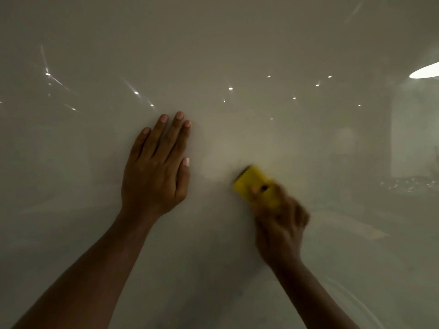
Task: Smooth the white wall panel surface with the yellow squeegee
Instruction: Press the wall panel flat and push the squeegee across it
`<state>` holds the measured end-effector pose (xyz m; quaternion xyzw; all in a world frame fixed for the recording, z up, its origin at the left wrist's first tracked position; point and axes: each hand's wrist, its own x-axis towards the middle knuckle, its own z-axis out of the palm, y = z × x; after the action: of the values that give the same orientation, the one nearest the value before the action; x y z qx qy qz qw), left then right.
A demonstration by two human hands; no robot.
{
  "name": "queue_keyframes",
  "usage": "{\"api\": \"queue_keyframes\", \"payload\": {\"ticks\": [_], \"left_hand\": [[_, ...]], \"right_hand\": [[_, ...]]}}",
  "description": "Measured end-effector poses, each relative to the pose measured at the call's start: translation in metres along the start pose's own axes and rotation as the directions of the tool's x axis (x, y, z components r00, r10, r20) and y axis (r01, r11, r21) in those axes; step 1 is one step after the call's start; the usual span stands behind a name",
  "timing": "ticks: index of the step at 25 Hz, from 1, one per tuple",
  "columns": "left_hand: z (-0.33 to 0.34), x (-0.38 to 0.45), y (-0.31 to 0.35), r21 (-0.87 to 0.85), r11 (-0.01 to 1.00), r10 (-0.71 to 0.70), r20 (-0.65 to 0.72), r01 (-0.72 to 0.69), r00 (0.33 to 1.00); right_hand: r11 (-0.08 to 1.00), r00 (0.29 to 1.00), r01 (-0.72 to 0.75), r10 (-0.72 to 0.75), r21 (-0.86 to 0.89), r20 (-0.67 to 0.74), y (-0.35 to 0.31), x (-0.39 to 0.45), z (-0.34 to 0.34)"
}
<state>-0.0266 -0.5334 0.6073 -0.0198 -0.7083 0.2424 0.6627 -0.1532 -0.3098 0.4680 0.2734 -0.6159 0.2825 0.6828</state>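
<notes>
The glossy white wall panel (237,55) fills the whole view. My left hand (155,167) lies flat on it just left of centre, fingers straight and pointing up. To its right, my right hand (281,222) grips the yellow squeegee (251,182), whose dark front edge points up and left against the panel. The right hand and the squeegee are blurred by motion, and my fingers cover the squeegee's lower half.
The panel mirrors several small ceiling lights (230,88), a bright oval lamp (425,72) at the right edge and dim room shapes on the right. Faint streaks show on the surface at the upper left.
</notes>
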Motion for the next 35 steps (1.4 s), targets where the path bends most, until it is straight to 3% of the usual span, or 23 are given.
{"api": "queue_keyframes", "payload": {"ticks": [2, 3, 5, 7, 9, 11, 12, 14, 16, 17, 18, 20, 21, 23, 24, 25, 26, 28, 29, 30, 31, 33, 35], "left_hand": [[0.000, -0.001, -0.001, -0.006, 1.000, -0.007, 0.008, 0.007, 1.000], [0.002, -0.002, 0.000, -0.007, 1.000, -0.012, 0.001, 0.012, 1.000], [0.002, -0.003, 0.000, 0.011, 1.000, -0.012, -0.011, 0.012, 1.000], [0.002, -0.003, 0.000, 0.012, 1.000, -0.005, -0.023, 0.005, 1.000], [0.002, -0.003, -0.002, 0.017, 1.000, 0.003, -0.022, -0.003, 1.000], [0.002, -0.004, -0.002, 0.023, 1.000, 0.012, -0.014, -0.011, 1.000], [0.002, -0.005, -0.002, 0.027, 1.000, 0.014, -0.009, -0.014, 1.000], [0.001, -0.005, -0.001, 0.030, 0.999, 0.014, 0.000, -0.014, 1.000], [-0.001, -0.004, 0.000, 0.030, 0.999, 0.042, 0.027, -0.043, 0.999], [-0.001, -0.005, 0.001, 0.017, 0.997, 0.075, 0.048, -0.076, 0.996], [-0.002, -0.005, 0.001, 0.005, 0.993, 0.116, 0.068, -0.117, 0.991], [-0.003, -0.006, 0.001, -0.009, 0.986, 0.166, 0.084, -0.166, 0.982], [-0.003, -0.006, 0.001, -0.012, 0.986, 0.168, 0.086, -0.168, 0.982], [-0.002, -0.007, 0.001, -0.009, 0.987, 0.161, 0.086, -0.161, 0.983], [-0.002, -0.008, 0.001, -0.002, 0.987, 0.160, 0.086, -0.160, 0.983], [-0.002, -0.007, 0.001, 0.006, 0.987, 0.160, 0.089, -0.162, 0.983], [-0.001, -0.008, 0.001, 0.010, 0.986, 0.164, 0.093, -0.166, 0.982], [0.000, -0.008, 0.001, 0.011, 0.986, 0.164, 0.095, -0.166, 0.982], [0.000, -0.009, 0.002, 0.014, 0.987, 0.157, 0.096, -0.159, 0.983], [0.001, -0.010, 0.002, 0.014, 0.988, 0.150, 0.096, -0.152, 0.984], [0.001, -0.011, 0.002, 0.013, 0.989, 0.146, 0.094, -0.148, 0.985], [0.002, -0.012, 0.002, 0.007, 0.989, 0.146, 0.083, -0.147, 0.986], [0.002, -0.011, 0.002, 0.000, 0.989, 0.146, 0.076, -0.147, 0.986]], "right_hand": [[0.924, 0.918, 0.381, -0.382, 0.032, 0.104, 0.013, -0.015, -0.009], [0.925, 0.918, 0.381, -0.379, 0.005, 0.117, 0.031, -0.009, -0.015], [0.992, 0.992, -0.129, 0.129, -0.009, 0.001, 0.052, 0.004, -0.018], [0.886, 0.881, -0.463, 0.464, 0.033, -0.098, 0.036, 0.003, -0.011], [0.998, 0.998, -0.068, 0.068, -0.005, 0.009, 0.008, -0.013, -0.004], [0.933, 0.925, 0.359, -0.359, 0.028, 0.126, 0.023, -0.012, -0.014], [0.933, 0.924, 0.360, -0.359, 0.015, 0.130, 0.036, -0.002, -0.021], [0.986, 0.986, -0.163, 0.164, -0.022, 0.007, 0.046, 0.014, -0.024], [0.861, 0.859, -0.508, 0.507, 0.013, -0.070, 0.021, 0.011, -0.013], [0.933, 0.933, -0.359, 0.359, 0.012, -0.013, 0.002, 0.002, -0.007], [0.998, 0.998, -0.003, 0.000, 0.059, 0.058, -0.011, -0.011, -0.007], [0.843, 0.837, 0.519, -0.535, 0.142, 0.113, -0.001, -0.018, -0.015], [0.844, 0.836, 0.524, -0.535, 0.115, 0.122, 0.010, -0.014, -0.016], [0.997, 0.999, -0.025, 0.022, 0.078, 0.048, 0.010, -0.005, -0.012], [0.957, 0.962, -0.271, 0.273, 0.105, -0.003, -0.003, -0.007, -0.007], [0.953, 0.957, -0.288, 0.289, 0.095, 0.004, -0.023, -0.015, 0.000], [0.996, 0.999, -0.038, 0.035, 0.081, 0.031, -0.038, -0.025, 0.001], [0.883, 0.881, 0.453, -0.465, 0.123, 0.091, -0.030, -0.032, -0.003], [0.860, 0.858, 0.494, -0.506, 0.128, 0.087, -0.018, -0.024, -0.006], [0.931, 0.929, 0.354, -0.361, 0.090, 0.076, -0.011, -0.017, -0.006], [0.996, 0.998, 0.032, -0.036, 0.081, 0.042, -0.013, -0.010, -0.006], [0.934, 0.938, -0.339, 0.344, 0.115, -0.028, -0.040, -0.015, 0.001], [0.980, 0.987, 0.143, -0.151, 0.136, 0.050, -0.066, -0.041, 0.004]]}}
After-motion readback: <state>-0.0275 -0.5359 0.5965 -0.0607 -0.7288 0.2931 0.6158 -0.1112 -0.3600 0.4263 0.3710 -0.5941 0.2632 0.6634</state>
